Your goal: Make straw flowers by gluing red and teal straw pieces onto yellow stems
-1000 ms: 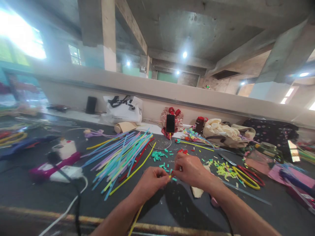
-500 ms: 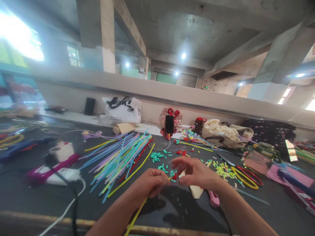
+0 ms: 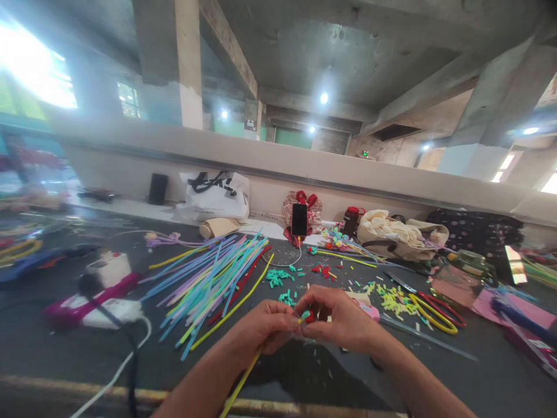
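Note:
My left hand [image 3: 270, 325] is closed in a pinch on a yellow pipe cleaner [image 3: 242, 383], whose long end trails down toward the table's front edge. At its upper tip is a small teal piece [image 3: 305, 316], with my right hand [image 3: 335, 318] closed around it by thumb and forefinger. A bit of red [image 3: 310, 317] shows between those fingers; whether it is fixed to the tip I cannot tell. Beyond the hands lie small teal cut pieces [image 3: 278, 277] and red ones [image 3: 322, 271]. A pink object [image 3: 369, 311] is partly hidden behind my right hand.
Left of the hands lies a fan of coloured pipe cleaners [image 3: 217, 284], then a power strip [image 3: 91, 307] with cables. On the right are yellow-green cut pieces [image 3: 394, 299], scissors [image 3: 433, 310] and a clear jug [image 3: 459, 278]. A phone [image 3: 299, 219] stands at the back.
My right hand has moved left and in to the tip of the yellow pipe cleaner, its fingers closing there. The pink object now shows farther back, behind that hand. My left hand stays about in place.

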Action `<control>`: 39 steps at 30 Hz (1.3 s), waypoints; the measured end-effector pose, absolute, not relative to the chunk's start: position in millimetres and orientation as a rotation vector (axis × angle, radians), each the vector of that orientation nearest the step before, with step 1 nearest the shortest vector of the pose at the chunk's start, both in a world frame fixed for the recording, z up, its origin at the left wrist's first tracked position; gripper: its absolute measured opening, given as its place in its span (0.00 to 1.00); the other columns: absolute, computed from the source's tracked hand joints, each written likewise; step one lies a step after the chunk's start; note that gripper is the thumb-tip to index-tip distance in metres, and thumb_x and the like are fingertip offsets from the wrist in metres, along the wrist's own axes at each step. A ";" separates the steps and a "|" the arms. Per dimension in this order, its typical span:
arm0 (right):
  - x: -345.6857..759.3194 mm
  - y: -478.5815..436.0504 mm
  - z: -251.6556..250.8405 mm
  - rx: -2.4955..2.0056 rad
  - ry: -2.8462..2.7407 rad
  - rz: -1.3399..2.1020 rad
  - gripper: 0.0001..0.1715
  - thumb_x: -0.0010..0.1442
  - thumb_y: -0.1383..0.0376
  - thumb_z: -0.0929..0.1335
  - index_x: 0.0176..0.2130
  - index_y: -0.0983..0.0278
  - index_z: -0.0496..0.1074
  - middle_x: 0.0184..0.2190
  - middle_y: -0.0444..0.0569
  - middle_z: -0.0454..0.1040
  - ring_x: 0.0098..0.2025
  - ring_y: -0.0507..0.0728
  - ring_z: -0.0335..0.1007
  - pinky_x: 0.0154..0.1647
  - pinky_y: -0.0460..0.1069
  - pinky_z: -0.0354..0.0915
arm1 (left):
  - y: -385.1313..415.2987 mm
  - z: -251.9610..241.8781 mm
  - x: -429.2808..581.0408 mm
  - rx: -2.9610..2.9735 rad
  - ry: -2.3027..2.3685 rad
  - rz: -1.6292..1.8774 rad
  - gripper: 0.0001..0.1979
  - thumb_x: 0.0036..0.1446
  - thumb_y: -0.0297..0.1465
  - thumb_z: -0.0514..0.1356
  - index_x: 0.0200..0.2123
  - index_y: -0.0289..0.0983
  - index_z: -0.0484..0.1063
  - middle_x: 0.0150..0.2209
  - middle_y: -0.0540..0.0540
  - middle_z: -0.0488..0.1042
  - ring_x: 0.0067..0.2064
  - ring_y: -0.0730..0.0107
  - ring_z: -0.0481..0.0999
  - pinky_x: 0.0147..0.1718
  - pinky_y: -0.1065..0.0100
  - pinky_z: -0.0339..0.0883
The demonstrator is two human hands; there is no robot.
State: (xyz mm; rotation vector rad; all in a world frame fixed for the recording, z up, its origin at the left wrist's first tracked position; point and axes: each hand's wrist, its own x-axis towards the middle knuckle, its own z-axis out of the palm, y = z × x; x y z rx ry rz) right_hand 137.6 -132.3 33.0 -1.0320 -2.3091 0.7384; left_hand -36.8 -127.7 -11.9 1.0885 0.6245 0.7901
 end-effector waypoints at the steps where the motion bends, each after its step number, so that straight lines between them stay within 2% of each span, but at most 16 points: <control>1: 137.4 -132.2 32.6 -1.030 -2.304 0.746 0.12 0.47 0.67 0.69 0.36 0.61 0.72 0.26 0.41 0.68 0.26 0.48 0.63 0.24 0.42 0.57 | -127.7 -12.0 -36.8 1.086 0.624 0.789 0.10 0.40 0.31 0.60 0.14 0.34 0.65 0.07 0.59 0.53 0.10 0.84 0.45 0.11 0.74 0.33; 8: 134.5 -133.3 33.7 -1.037 -2.274 0.767 0.11 0.47 0.68 0.68 0.35 0.63 0.72 0.24 0.41 0.68 0.25 0.48 0.62 0.22 0.41 0.56 | -129.2 -9.6 -36.4 1.097 0.639 0.807 0.10 0.40 0.32 0.59 0.14 0.35 0.64 0.06 0.59 0.54 0.09 0.84 0.46 0.09 0.75 0.34; 10: 136.4 -132.4 34.5 -1.059 -2.262 0.796 0.19 0.44 0.69 0.70 0.40 0.61 0.70 0.26 0.41 0.70 0.26 0.49 0.65 0.24 0.42 0.58 | -131.7 -7.3 -34.6 1.111 0.695 0.844 0.10 0.41 0.33 0.59 0.15 0.34 0.65 0.08 0.58 0.56 0.10 0.84 0.48 0.09 0.76 0.37; 12: 140.1 -130.3 33.8 -1.079 -2.232 0.866 0.31 0.41 0.71 0.71 0.47 0.60 0.66 0.30 0.42 0.73 0.28 0.50 0.67 0.26 0.43 0.61 | -134.3 -5.2 -32.0 1.134 0.804 0.927 0.09 0.42 0.34 0.59 0.18 0.34 0.66 0.11 0.56 0.61 0.12 0.83 0.55 0.11 0.78 0.43; 14: 144.6 -127.0 30.1 -1.080 -2.174 0.933 0.36 0.40 0.71 0.71 0.50 0.60 0.62 0.34 0.44 0.73 0.29 0.51 0.69 0.27 0.44 0.63 | -135.4 -4.6 -29.4 1.175 0.898 1.009 0.08 0.43 0.34 0.59 0.21 0.35 0.68 0.16 0.54 0.67 0.16 0.80 0.62 0.13 0.78 0.49; 18: 151.1 -121.0 16.8 -1.067 -2.058 0.969 0.34 0.43 0.70 0.70 0.50 0.61 0.60 0.40 0.48 0.71 0.31 0.52 0.70 0.27 0.45 0.65 | -132.0 -9.5 -27.0 1.368 0.995 1.101 0.06 0.44 0.32 0.58 0.24 0.34 0.70 0.19 0.53 0.68 0.19 0.79 0.62 0.17 0.76 0.52; 23: 150.1 -122.3 12.3 -1.029 -2.094 0.857 0.36 0.42 0.73 0.69 0.50 0.57 0.60 0.42 0.46 0.69 0.32 0.51 0.69 0.26 0.44 0.64 | -131.5 -13.9 -27.0 1.714 1.150 1.150 0.09 0.47 0.32 0.55 0.22 0.34 0.71 0.19 0.52 0.67 0.24 0.74 0.63 0.24 0.73 0.54; 27: 147.4 -126.8 17.9 -1.035 -2.199 0.751 0.30 0.41 0.75 0.68 0.45 0.58 0.65 0.39 0.44 0.69 0.32 0.51 0.68 0.26 0.43 0.63 | -134.2 -13.2 -26.9 1.835 1.235 1.079 0.09 0.46 0.30 0.53 0.20 0.35 0.70 0.19 0.53 0.65 0.24 0.74 0.63 0.23 0.73 0.53; 33: 146.9 -128.6 18.5 -1.034 -2.256 0.688 0.19 0.46 0.72 0.67 0.41 0.60 0.69 0.33 0.44 0.71 0.30 0.50 0.67 0.27 0.43 0.61 | -134.7 -12.9 -26.1 1.888 1.258 1.033 0.09 0.46 0.29 0.51 0.19 0.35 0.68 0.17 0.55 0.62 0.22 0.76 0.60 0.21 0.74 0.50; 39: 145.8 -128.7 16.2 -1.044 -2.234 0.680 0.16 0.48 0.71 0.67 0.39 0.61 0.71 0.32 0.44 0.73 0.33 0.52 0.67 0.30 0.44 0.61 | -137.1 -11.0 -25.5 1.904 1.299 1.023 0.09 0.46 0.29 0.51 0.20 0.35 0.69 0.17 0.54 0.63 0.22 0.75 0.61 0.21 0.75 0.51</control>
